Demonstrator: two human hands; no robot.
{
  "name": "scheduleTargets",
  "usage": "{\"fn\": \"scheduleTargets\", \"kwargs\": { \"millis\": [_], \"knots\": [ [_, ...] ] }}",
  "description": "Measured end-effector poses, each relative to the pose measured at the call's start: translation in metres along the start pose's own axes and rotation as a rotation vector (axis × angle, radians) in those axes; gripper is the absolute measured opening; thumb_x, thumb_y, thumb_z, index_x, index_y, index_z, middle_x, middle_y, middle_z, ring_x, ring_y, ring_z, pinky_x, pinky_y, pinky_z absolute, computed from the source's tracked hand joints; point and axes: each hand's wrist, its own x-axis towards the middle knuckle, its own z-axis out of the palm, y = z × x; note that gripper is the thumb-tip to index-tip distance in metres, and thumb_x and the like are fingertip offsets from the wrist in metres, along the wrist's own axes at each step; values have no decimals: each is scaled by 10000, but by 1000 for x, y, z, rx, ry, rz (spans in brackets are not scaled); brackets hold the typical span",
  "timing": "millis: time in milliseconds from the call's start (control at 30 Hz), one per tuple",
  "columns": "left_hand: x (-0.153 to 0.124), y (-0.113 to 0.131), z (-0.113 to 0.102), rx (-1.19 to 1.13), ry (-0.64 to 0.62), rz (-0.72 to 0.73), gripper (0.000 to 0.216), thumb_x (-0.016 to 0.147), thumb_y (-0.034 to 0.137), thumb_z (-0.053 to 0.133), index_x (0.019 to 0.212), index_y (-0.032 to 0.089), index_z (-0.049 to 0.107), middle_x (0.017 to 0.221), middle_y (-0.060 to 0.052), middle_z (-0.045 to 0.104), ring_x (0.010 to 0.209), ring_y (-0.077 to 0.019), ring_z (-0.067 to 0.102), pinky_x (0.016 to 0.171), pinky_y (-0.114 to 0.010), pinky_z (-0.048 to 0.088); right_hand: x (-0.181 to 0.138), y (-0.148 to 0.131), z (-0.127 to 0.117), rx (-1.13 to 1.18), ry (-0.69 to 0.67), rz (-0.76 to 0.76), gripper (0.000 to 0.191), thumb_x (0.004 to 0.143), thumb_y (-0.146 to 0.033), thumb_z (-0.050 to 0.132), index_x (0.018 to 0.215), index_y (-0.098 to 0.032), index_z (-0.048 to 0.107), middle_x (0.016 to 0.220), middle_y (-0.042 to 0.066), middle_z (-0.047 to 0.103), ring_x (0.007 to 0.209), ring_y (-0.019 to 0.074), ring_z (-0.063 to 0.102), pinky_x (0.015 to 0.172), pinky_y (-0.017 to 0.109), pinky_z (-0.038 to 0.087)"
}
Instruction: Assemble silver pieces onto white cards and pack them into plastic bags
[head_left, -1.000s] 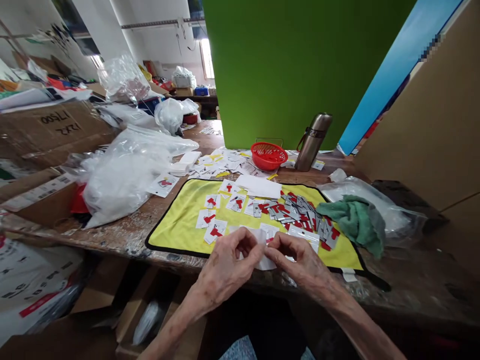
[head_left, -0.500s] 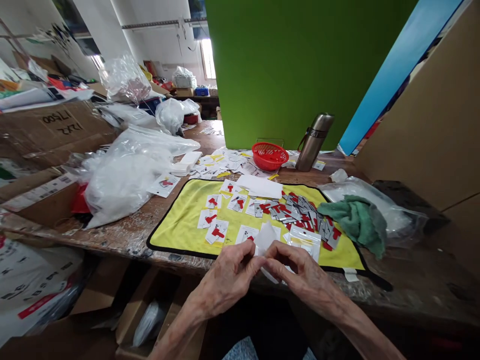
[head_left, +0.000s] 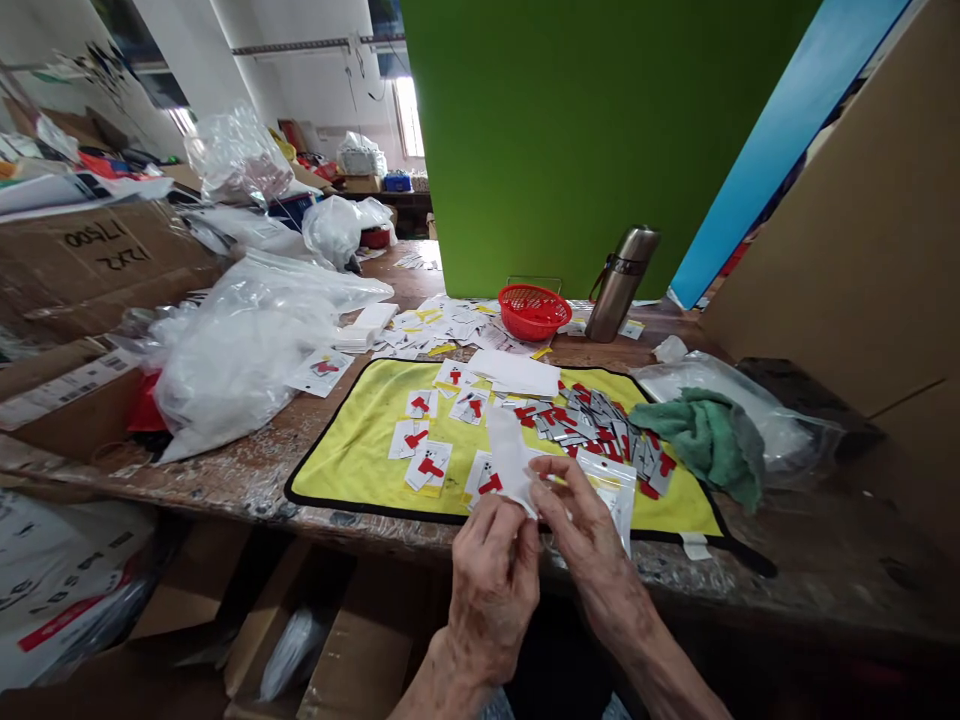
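Near the front edge of the yellow cloth (head_left: 337, 440), a white strip of paper (head_left: 508, 445) stands up between my hands. My left hand (head_left: 495, 580) is closed, pinching the strip's lower end. Thumb and fingers of my right hand (head_left: 589, 525) are closed at its right edge. Beside my right hand lies a clear zip bag (head_left: 611, 485). Several white cards with red pieces, one of them a card (head_left: 430, 466), lie to the left on the cloth. Behind my right hand is a heap of small grey-and-red cards (head_left: 589, 418). Blank white sheets (head_left: 516, 372) rest at the cloth's back edge.
A red plastic basket (head_left: 534, 312) and a steel thermos (head_left: 622, 285) stand behind the cloth. Loose paper slips (head_left: 431, 325) cover the table there. A green rag (head_left: 705, 440) lies right, a large plastic bag (head_left: 240, 350) left. Open cardboard boxes sit under the table edge.
The white strip has been turned upright and shifted left. My left hand has swung to a more upright pose below it, and my right hand's grip has moved higher along its edge.
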Motion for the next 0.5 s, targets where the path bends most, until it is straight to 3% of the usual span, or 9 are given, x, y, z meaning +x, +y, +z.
{"fn": "scheduleTargets", "kwargs": {
  "millis": [33, 100, 200, 267, 367, 433, 500],
  "knots": [
    [-1, -1, -1, -89, 2, -72, 184, 858, 197, 459, 699, 209, 550, 689, -28, 600, 654, -141, 568, 642, -251, 456, 0, 0, -1, 69, -31, 44, 152, 872, -340, 470, 941, -224, 539, 995, 68, 601, 846, 181, 598, 681, 286, 504],
    [0, -3, -5, -333, -69, -307, 141, 835, 294, 530, 777, 193, 608, 762, -39, 635, 708, -152, 579, 671, -262, 465, 2, 1, -7, 68, -28, -15, 123, 856, -308, 494, 885, -218, 573, 1037, 71, 598, 894, 183, 605, 719, 285, 501],
    [7, -8, -13, -778, -194, -765, 387, 795, 498, 563, 947, 151, 648, 886, -83, 680, 797, -197, 611, 668, -291, 481, 4, 2, -22, -89, -72, -244, 111, 823, -203, 513, 799, -225, 619, 1054, 60, 601, 1036, 196, 569, 852, 308, 462],
    [13, -10, -14, -965, -183, -941, 448, 727, 503, 655, 978, 132, 658, 926, -98, 697, 832, -218, 631, 688, -302, 492, 4, 1, -29, -91, -166, -228, 162, 810, -183, 534, 921, -246, 633, 1084, 56, 608, 1056, 197, 567, 875, 322, 460],
    [15, -10, -8, -1035, -70, -936, 439, 626, 375, 789, 976, 135, 675, 957, -92, 714, 855, -219, 650, 752, -306, 498, -4, 0, -28, 124, -201, 66, 412, 780, -259, 619, 1186, -258, 548, 1185, 77, 599, 1021, 208, 599, 830, 334, 503],
    [13, -8, -2, -1021, 4, -893, 395, 649, 369, 780, 955, 138, 687, 959, -88, 720, 856, -217, 658, 766, -308, 504, -11, 1, -21, 339, -225, 263, 459, 765, -340, 655, 1201, -237, 554, 1170, 89, 632, 997, 224, 621, 840, 360, 513],
    [10, -5, 3, -1006, 34, -864, 360, 678, 377, 759, 944, 143, 694, 952, -80, 723, 862, -214, 661, 778, -306, 507, -19, 3, -11, 494, -215, 351, 416, 755, -397, 670, 1128, -222, 615, 1139, 89, 664, 1018, 243, 620, 896, 391, 494]
  ]
}}
